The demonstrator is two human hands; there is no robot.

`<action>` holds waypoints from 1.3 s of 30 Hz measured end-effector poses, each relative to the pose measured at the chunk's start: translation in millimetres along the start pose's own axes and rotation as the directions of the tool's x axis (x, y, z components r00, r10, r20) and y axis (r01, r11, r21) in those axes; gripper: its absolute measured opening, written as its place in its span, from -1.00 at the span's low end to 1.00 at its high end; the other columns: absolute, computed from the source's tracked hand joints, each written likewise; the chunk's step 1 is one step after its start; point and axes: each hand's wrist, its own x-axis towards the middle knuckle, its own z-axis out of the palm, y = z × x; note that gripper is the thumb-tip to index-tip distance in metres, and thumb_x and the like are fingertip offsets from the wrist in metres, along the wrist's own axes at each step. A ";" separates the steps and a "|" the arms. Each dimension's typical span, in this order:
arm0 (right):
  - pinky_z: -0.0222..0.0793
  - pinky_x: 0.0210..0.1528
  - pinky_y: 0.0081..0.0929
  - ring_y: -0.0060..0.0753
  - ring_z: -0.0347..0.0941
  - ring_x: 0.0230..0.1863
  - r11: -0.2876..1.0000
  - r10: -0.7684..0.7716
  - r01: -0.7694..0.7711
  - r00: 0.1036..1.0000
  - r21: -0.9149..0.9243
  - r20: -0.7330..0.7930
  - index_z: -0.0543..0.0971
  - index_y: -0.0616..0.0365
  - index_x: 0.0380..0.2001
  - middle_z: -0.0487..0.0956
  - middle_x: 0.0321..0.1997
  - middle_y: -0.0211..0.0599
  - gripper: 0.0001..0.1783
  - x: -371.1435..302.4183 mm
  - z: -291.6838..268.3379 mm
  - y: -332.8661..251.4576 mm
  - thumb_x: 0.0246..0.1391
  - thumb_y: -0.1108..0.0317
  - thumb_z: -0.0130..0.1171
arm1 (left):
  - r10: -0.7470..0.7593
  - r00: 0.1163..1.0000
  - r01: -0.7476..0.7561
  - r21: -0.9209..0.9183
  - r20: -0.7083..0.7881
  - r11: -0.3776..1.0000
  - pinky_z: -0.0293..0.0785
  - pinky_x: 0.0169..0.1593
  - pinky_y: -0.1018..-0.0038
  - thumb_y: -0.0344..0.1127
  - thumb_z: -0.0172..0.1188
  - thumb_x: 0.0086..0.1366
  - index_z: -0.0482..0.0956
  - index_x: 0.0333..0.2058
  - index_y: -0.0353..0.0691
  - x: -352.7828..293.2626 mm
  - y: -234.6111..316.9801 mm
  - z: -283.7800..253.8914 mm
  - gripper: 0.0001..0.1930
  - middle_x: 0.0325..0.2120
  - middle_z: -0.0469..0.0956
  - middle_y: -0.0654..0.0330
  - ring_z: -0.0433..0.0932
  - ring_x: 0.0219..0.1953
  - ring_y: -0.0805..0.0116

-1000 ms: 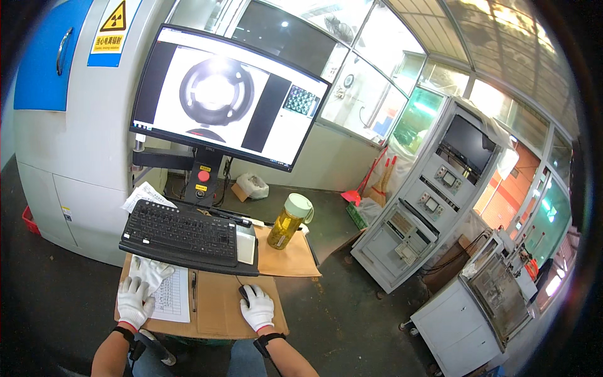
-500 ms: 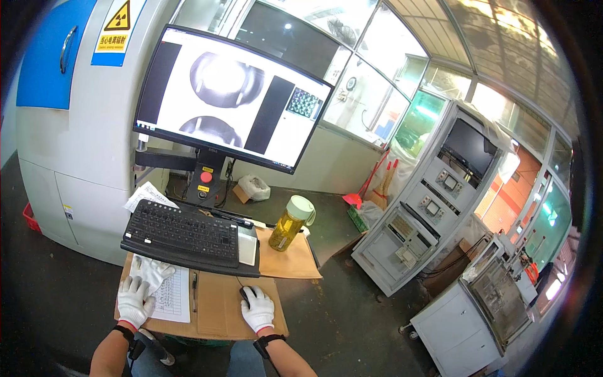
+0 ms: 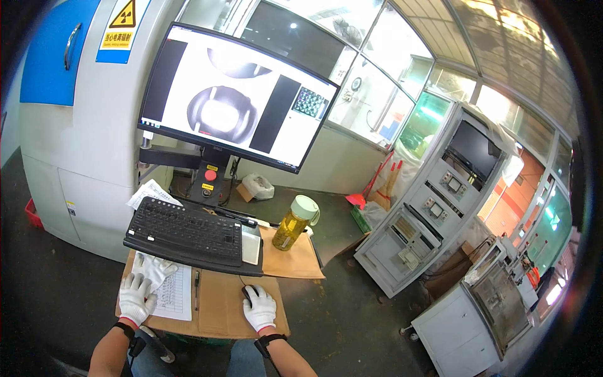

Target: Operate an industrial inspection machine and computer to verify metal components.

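**Both gloved hands down on the desk, mouse under the right one**

Lower middle of the frame: the right hand (image 3: 259, 308), in a white knit glove, lies palm-down over a dark computer mouse (image 3: 247, 293), forearm coming up from the bottom edge with a dark strap at the wrist. Its grip is closed loosely over the mouse, fingers draped on top; only the front end of the mouse pokes out, black, with a thin cable running up toward the keyboard.

Lower left: the left hand (image 3: 136, 298), same white glove, rests flat with fingers spread and nothing clamped in it. It sits on the near edge of a printed paper form (image 3: 173, 294), touching a spare white glove (image 3: 154, 266) crumpled just above it. A pen (image 3: 196, 283) lies beside the form.

All of it is on a small cardboard-covered desk (image 3: 217, 317). Just past the hands, a black keyboard (image 3: 188, 234) spans the desk on a raised tray. To its right stands a clear bottle (image 3: 293, 222) of yellowish liquid with a pale green lid.

Further back, upper left of the frame, a big monitor (image 3: 235, 97) shows a grey rounded shape on white, with a red button (image 3: 210, 175) on its stand. Grey control cabinets (image 3: 433, 213) stand at the right.
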 end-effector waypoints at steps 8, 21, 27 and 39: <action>0.56 0.06 0.02 0.08 0.62 0.02 1.000 -0.011 0.011 1.000 0.002 0.000 0.64 -0.23 0.19 0.59 0.27 -0.21 -0.50 0.9 -0.8 -1.2 0.15 0.13 0.31 | 0.025 0.995 -0.025 0.002 -0.092 1.000 0.28 0.34 -0.18 -0.09 0.33 0.10 0.62 -0.03 -0.11 -3.9 -7.5 11.9 -0.55 0.06 0.56 -0.06 0.42 0.22 -0.26; 0.58 0.07 0.03 0.11 0.63 0.00 1.000 -0.007 0.007 1.000 0.006 0.008 0.66 -0.21 0.18 0.61 0.25 -0.18 -0.49 2.1 -6.8 -4.1 0.11 0.14 0.34 | 0.033 0.995 -0.036 -0.041 -0.090 0.998 0.32 0.31 -0.16 -0.09 0.35 0.08 0.63 -0.05 -0.12 -3.1 -7.2 8.6 -0.55 0.05 0.56 -0.04 0.43 0.20 -0.26; 0.57 0.07 0.02 0.13 0.63 0.01 1.000 -0.003 0.004 1.000 -0.020 0.008 0.66 -0.23 0.18 0.61 0.25 -0.19 -0.49 -1.4 -1.3 0.6 0.12 0.12 0.33 | 0.085 0.984 -0.089 -0.015 -0.155 0.996 0.36 0.23 -0.10 -0.11 0.35 0.06 0.63 -0.15 -0.11 0.8 0.3 1.8 -0.62 -0.09 0.55 0.03 0.46 0.09 -0.15; 0.57 0.05 0.03 0.10 0.63 0.00 1.000 -0.004 0.004 1.000 -0.011 0.014 0.66 -0.26 0.16 0.61 0.26 -0.20 -0.52 2.0 -6.6 -3.8 0.14 0.12 0.30 | 0.083 0.987 -0.085 -0.010 -0.136 0.996 0.35 0.24 -0.12 -0.12 0.33 0.06 0.61 -0.15 -0.12 0.6 -2.3 3.4 -0.62 -0.06 0.55 0.00 0.45 0.11 -0.18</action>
